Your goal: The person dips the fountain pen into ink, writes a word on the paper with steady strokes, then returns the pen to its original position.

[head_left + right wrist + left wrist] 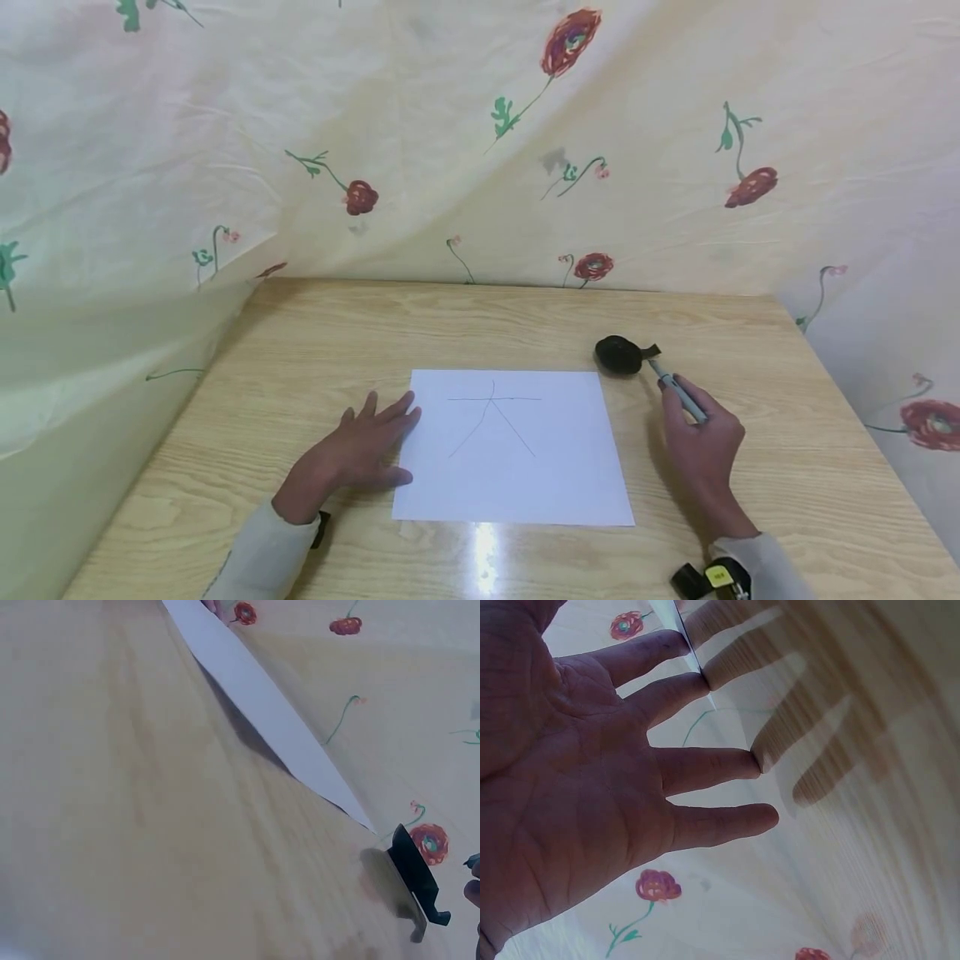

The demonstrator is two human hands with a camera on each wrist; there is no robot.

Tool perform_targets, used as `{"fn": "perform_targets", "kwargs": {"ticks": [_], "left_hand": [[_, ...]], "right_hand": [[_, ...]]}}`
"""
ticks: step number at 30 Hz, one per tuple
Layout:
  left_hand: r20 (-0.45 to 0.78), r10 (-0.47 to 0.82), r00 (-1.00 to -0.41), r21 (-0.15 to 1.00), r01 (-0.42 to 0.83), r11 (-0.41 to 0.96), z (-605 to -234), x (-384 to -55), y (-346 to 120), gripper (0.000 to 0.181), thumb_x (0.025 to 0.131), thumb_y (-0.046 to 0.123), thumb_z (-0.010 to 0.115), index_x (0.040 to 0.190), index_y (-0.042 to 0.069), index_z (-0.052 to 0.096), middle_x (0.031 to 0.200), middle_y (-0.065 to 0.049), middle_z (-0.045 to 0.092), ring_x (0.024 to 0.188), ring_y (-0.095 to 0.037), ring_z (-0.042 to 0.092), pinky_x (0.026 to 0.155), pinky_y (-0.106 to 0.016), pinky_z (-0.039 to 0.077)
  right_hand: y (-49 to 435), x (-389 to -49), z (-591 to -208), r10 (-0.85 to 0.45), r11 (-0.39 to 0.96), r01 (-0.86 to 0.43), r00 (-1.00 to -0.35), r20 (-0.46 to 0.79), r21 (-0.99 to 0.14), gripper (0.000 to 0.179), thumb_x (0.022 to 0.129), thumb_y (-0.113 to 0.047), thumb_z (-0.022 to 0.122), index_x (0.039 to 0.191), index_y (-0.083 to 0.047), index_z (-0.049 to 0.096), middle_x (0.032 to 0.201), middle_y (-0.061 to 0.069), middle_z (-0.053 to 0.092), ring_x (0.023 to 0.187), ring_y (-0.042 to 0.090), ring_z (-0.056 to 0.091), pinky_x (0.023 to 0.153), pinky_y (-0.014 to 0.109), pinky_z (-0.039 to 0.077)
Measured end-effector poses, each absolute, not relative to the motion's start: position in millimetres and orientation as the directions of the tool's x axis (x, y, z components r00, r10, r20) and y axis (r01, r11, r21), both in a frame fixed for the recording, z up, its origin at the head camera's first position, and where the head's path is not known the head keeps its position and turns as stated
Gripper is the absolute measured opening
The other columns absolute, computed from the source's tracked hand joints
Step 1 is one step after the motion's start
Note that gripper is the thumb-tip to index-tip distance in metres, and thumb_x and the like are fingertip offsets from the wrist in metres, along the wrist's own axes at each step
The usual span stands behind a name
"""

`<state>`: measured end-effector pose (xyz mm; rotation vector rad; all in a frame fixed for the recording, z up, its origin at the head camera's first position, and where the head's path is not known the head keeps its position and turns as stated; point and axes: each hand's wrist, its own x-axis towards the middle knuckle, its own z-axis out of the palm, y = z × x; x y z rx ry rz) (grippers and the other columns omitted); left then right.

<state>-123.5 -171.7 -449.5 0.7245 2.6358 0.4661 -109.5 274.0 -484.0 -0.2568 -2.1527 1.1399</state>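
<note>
A white sheet of paper point(517, 492) lies on the table, bearing thin drawn lines: one horizontal stroke, a short upright and two slanting legs. With fingers spread, my left hand point(356, 450) rests at the paper's left edge, fingertips touching it. In the left wrist view the same hand point(592, 765) shows its palm. My right hand point(705, 437) pinches a grey-green pen point(681, 396) to the right of the paper. Its tip points at the short handle of a black, rounded, shallow dish-like object point(618, 356). Only fingertips point(472, 891) of the right hand show in the right wrist view.
The light wood table point(360, 325) is backed and flanked by a cream cloth point(420, 108) printed with red flowers. Dark wrist straps point(727, 575) sit at the sleeve cuffs. Light glares off the table in front of the paper.
</note>
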Motion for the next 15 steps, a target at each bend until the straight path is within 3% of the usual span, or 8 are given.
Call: {"fn": "perform_targets", "kwargs": {"ticks": [8,15], "left_hand": [[-0.25,0.547,-0.799,0.397,0.431,0.81,-451,-123,-172,0.084,0.086,0.037,0.078,0.153,0.006,0.038,0.164,-0.013,0.022,0.142,-0.06,0.01,0.104,-0.079,0.014],[-0.246,0.547,-0.8,0.383,0.438,0.813,-449,-123,-171,0.085,0.086,0.038,0.078,0.153,0.006,0.037,0.164,-0.012,0.021,0.142,-0.06,0.01,0.104,-0.079,0.014]], "right_hand": [[280,-127,-482,0.497,0.578,-0.036,-0.776,0.388,-0.815,0.034,0.099,-0.027,0.059,0.126,-0.009,0.07,0.109,0.008,0.074,0.091,-0.004,0.061,0.073,0.013,0.041],[285,-147,-484,0.538,0.562,0.096,-0.797,0.275,-0.822,0.038,0.099,-0.029,0.056,0.132,-0.013,0.066,0.115,0.014,0.069,0.091,0.014,0.058,0.069,0.019,0.041]]}}
